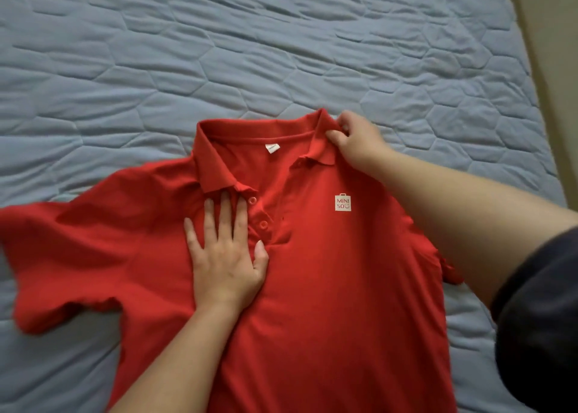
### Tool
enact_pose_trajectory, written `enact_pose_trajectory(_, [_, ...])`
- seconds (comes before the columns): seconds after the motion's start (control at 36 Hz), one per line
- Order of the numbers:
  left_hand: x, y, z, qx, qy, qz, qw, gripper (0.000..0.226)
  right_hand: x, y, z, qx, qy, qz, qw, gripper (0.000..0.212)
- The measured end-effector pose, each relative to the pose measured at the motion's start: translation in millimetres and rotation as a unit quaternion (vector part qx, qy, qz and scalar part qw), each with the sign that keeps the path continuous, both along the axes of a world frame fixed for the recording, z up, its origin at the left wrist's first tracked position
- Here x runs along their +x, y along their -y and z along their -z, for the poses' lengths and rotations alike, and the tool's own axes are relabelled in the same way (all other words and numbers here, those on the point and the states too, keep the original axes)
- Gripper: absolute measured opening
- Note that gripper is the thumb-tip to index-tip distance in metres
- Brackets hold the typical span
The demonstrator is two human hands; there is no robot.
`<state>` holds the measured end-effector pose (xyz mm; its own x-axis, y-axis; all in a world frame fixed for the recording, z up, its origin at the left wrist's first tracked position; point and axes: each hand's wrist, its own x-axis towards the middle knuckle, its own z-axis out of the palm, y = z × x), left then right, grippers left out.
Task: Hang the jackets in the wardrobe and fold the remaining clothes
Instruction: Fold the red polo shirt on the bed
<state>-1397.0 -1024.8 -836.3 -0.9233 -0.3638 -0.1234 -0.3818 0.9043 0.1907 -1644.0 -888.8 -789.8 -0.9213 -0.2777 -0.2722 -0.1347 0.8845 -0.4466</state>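
A red polo shirt (337, 272) lies face up on the bed, collar toward the far side, with a small white logo on the chest and two red buttons at the placket. Its left sleeve spreads out toward the left edge of the view. My left hand (226, 253) lies flat on the chest just left of the buttons, fingers straight and pressing the cloth. My right hand (356, 140) pinches the right end of the collar between thumb and fingers. The shirt's lower hem runs out of view at the bottom.
The shirt rests on a blue quilted bedspread (250, 53) that fills most of the view. The bed's right edge runs down the far right, with a beige floor or wall (553, 37) beyond it.
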Motion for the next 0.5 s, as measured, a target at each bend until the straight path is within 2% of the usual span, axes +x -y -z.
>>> enact_pose_trajectory(0.08, [0.4,1.5,2.1,0.003,-0.012,0.003,1.0,0.076,5.7,-9.3,18.1,0.085,0.01,0.039,0.996,0.031])
enact_pose_trajectory(0.22, [-0.7,4.0,4.8,0.009,-0.018,0.006,1.0,0.077,11.7,-28.6,17.7,0.199,-0.019,0.041,0.979,0.061])
enact_pose_trajectory(0.39, [-2.4,5.4,-7.4,0.032,0.003,0.008,0.999,0.078,25.0,-76.9,3.7,0.213,0.054,0.027,0.975,0.069])
enact_pose_trajectory(0.5, [-7.3,38.6,-25.2,0.081,-0.132,0.0,0.988,0.064,37.5,-99.1,9.8,0.169,0.081,0.047,0.981,0.066])
